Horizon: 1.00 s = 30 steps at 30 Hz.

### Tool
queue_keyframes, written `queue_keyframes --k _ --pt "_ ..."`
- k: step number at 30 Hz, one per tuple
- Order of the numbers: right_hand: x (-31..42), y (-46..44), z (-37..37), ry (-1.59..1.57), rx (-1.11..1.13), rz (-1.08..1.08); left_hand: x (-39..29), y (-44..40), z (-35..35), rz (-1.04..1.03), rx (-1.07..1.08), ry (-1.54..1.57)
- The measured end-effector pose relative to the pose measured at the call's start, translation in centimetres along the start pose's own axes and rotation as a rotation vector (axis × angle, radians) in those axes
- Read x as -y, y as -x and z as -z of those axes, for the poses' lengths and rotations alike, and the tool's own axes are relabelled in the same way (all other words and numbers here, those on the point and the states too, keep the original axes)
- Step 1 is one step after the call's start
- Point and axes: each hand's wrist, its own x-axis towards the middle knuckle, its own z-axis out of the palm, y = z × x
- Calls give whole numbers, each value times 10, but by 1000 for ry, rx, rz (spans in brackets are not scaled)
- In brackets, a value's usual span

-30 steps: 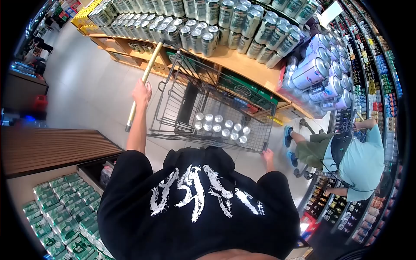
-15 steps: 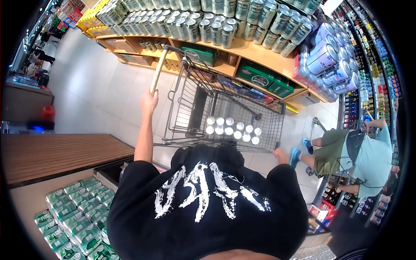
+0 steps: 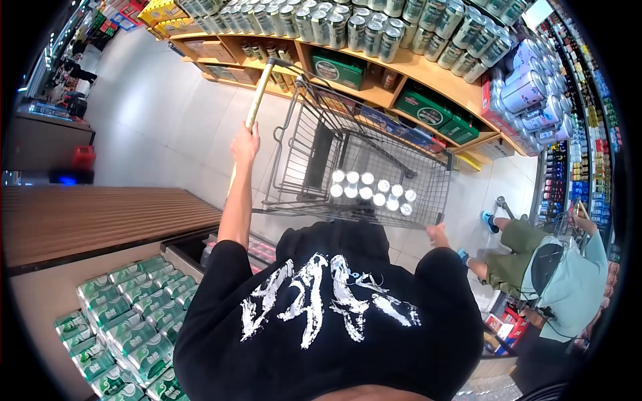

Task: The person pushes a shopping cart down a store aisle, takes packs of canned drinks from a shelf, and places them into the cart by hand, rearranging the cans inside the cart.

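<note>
My left hand (image 3: 246, 142) is wrapped around the pale handle bar (image 3: 259, 93) of a dark wire shopping cart (image 3: 287, 157). The cart stands crosswise before me. Inside its basket is a group of cans with shiny silver tops (image 3: 366, 178), set close together in rows. At the basket's opposite end, my right hand (image 3: 438, 234) is closed on the near corner of the cart; its fingers are small and partly hidden. My black shirt with white brush lettering (image 3: 328, 301) fills the lower middle of the view.
Beyond the cart runs a wooden shelf (image 3: 428, 69) stacked with cans, with green cartons (image 3: 428, 107) below. A person in a light green shirt (image 3: 575, 267) is at the right with another cart. Green can packs (image 3: 127, 314) lie lower left, beside a slatted wooden counter (image 3: 107, 217).
The cart, shelf and green can packs have shifted right in view. My left hand now sits higher on the handle bar, with part of the bar showing below it. My right hand stays at the corner.
</note>
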Motion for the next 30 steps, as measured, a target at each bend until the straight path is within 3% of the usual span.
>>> queue_keyframes --k 10,14,17,19,26,28,30 --pt "21 16 -39 -206 20 138 13 -36 15 30 -38 -61" --pt "45 4 -75 -373 -211 97 28 -63 12 -16 -75 -37" --pt "88 47 -67 -568 -26 -44 33 -86 16 -8 -77 -59" --pt "109 39 -74 -516 -125 -57 34 -103 17 11 -91 -76" --pt "191 59 -63 -346 -31 -161 52 -167 17 44 -97 6" --pt "177 76 -66 -491 -16 285 57 -191 18 71 -66 37" --pt "182 60 -74 -595 -62 479 62 -210 22 114 -7 58"
